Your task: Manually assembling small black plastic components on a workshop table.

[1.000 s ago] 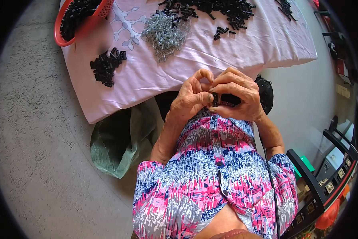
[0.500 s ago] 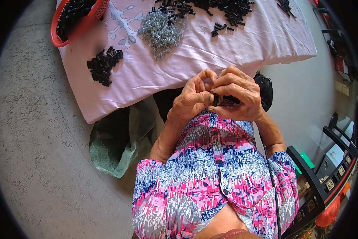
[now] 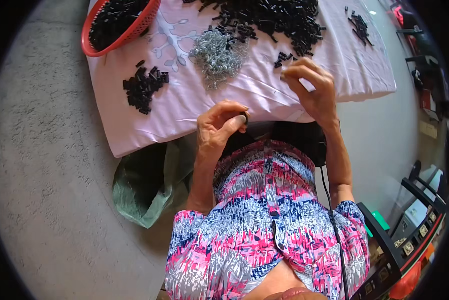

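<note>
My left hand (image 3: 219, 124) is closed at the table's front edge, its thumb and fingers pinching a small black plastic part (image 3: 244, 118). Most of that part is hidden by the fingertips. Farther right, my right hand (image 3: 312, 90) is over the table, thumb and forefinger brought together; whether a small piece sits between the tips cannot be made out. Just beyond those fingertips lie a few small black pieces (image 3: 283, 59). A heap of small silver springs (image 3: 217, 57) lies between and beyond my hands. To the left is a pile of short black tubular parts (image 3: 145, 89).
A red plastic basket (image 3: 88, 40) full of black parts stands at the far left of the pink cloth-covered table (image 3: 264, 90). A large black heap (image 3: 269, 17) and a smaller cluster (image 3: 359, 29) lie farther back. Below the table hangs an open green sack (image 3: 157, 205).
My hands have come apart. The right hand has moved away, up over the table toward the black pieces, while the left has drawn a little left, keeping the small black part.
</note>
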`<control>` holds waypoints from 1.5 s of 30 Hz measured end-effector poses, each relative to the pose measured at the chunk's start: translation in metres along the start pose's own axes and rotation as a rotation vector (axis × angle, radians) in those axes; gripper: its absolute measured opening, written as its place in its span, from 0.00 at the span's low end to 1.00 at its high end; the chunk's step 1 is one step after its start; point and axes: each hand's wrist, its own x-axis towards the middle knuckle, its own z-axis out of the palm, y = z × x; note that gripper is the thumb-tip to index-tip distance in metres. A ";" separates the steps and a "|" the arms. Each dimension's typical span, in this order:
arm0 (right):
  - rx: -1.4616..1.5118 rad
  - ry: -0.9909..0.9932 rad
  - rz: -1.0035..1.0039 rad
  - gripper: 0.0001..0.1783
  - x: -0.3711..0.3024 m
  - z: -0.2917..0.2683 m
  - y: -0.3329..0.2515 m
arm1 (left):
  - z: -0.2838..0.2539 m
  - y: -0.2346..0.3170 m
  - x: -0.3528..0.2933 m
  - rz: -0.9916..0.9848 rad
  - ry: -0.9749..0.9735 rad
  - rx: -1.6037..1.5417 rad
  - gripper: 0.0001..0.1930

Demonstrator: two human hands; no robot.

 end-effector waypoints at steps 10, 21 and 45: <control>-0.509 0.068 -0.248 0.13 0.025 0.038 0.004 | -0.034 0.020 0.011 0.494 0.555 0.761 0.06; -0.446 0.264 -0.251 0.11 -0.011 0.013 0.023 | -0.111 0.058 0.056 0.681 0.934 1.454 0.08; -0.370 0.271 -0.198 0.13 -0.018 0.015 0.034 | -0.001 0.044 0.212 0.874 -0.113 1.594 0.08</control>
